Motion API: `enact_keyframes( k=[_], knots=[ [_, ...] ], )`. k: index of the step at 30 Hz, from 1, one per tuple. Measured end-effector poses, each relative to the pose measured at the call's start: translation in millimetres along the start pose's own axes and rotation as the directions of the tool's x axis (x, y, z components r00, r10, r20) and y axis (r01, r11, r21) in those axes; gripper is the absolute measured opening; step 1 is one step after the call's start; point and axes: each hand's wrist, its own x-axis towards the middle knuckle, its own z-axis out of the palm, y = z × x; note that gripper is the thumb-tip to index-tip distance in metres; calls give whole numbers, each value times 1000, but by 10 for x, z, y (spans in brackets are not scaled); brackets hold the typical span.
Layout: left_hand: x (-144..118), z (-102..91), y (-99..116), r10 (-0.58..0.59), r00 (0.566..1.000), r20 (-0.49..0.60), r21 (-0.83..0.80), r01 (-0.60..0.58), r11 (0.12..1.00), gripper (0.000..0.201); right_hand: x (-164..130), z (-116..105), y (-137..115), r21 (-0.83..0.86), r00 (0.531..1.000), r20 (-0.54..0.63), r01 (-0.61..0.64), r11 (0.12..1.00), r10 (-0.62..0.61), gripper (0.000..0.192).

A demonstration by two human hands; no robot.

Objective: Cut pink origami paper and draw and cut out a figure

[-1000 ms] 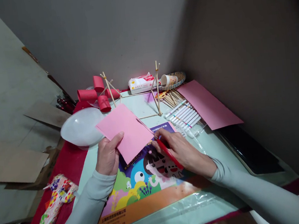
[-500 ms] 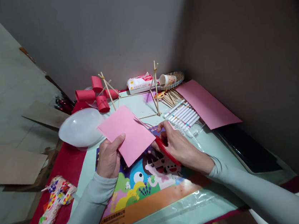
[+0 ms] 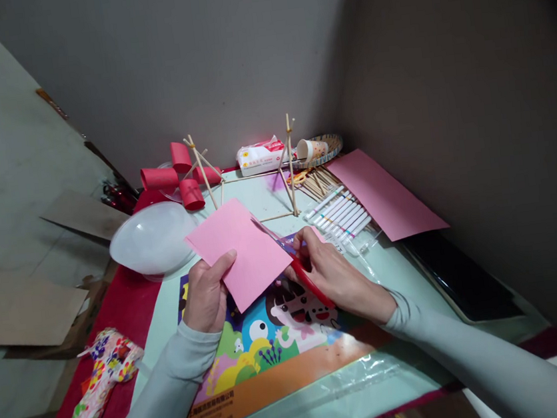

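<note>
At the far left, a flat piece of cardboard [image 3: 22, 302] lies beside the table, and near it on the table's red cloth [image 3: 140, 298] is a long white object [image 3: 96, 394] covered in coloured spots. Behind that sits a whitish plastic bowl [image 3: 149, 240], and farther back are four short red tubes [image 3: 159, 177] grouped around a thin stick. The left hand [image 3: 205, 294] grips the small pink paper [image 3: 251, 256] by its left side, thumb on top and the other fingers underneath. That paper is held tilted above a colourful printed sheet [image 3: 269, 354] in the middle of the table, which shows a cartoon child and a blue creature. Beyond the paper stands a frame of sticks [image 3: 291, 157], with a packet of tissues [image 3: 260, 159] behind it. The right hand [image 3: 336, 273] is closed around the red handles of the scissors [image 3: 312, 285], whose blades run along the paper's upper right edge; how far apart they stand is hard to tell. Behind this hand, a paper cup [image 3: 310, 149] lies on its side in a shallow basket [image 3: 336, 145]. White markers [image 3: 342, 214] lie in a clear sleeve in front of some loose sticks [image 3: 319, 181], just left of a larger pink sheet [image 3: 385, 197]. Farthest right is a flat black panel [image 3: 465, 278], partly beneath that sheet.
</note>
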Motion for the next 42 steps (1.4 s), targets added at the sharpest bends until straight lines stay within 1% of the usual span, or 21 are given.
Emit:
enact_keyframes(
  k=[4, 11, 15, 17, 23, 29, 34, 39, 42],
  knots=[
    [-23, 27, -17, -24, 1000, 11, 15, 24, 1000, 39, 13, -2, 26, -9, 1000, -10, 14, 1000, -14, 24],
    [-37, 29, -31, -37, 999, 30, 26, 37, 999, 45, 19, -2, 5, -3, 1000, -8, 22, 1000, -22, 17],
    [-37, 26, -42, -56, 998, 22, 27, 56, 998, 43, 5, -4, 0, -24, 1000, 1, 19, 1000, -19, 13],
    [-35, 23, -45, -57, 998, 16, 28, 56, 998, 42, 0, -3, 6, -21, 1000, 9, 22, 1000, -22, 13],
    [-51, 15, -31, -94, 994, 58, 26, 93, 995, 44, 26, 20, 31, 16, 999, -4, 40, 999, -40, 18],
    [-80, 30, -10, -95, 993, 70, 31, 93, 995, 40, 27, 3, 3, 21, 998, -8, 56, 998, -56, 17],
    [-82, 38, -17, -113, 991, 73, 21, 112, 993, 41, 2, -6, 3, 4, 998, 14, 56, 998, -56, 13],
    [-71, 40, -16, -93, 992, 89, 10, 93, 996, 37, 14, 14, 35, -10, 998, -22, 57, 998, -57, 19],
    [-81, 49, -17, -109, 989, 100, 14, 108, 994, 33, 31, 26, 46, -6, 998, -37, 56, 998, -56, 17]
  ],
)
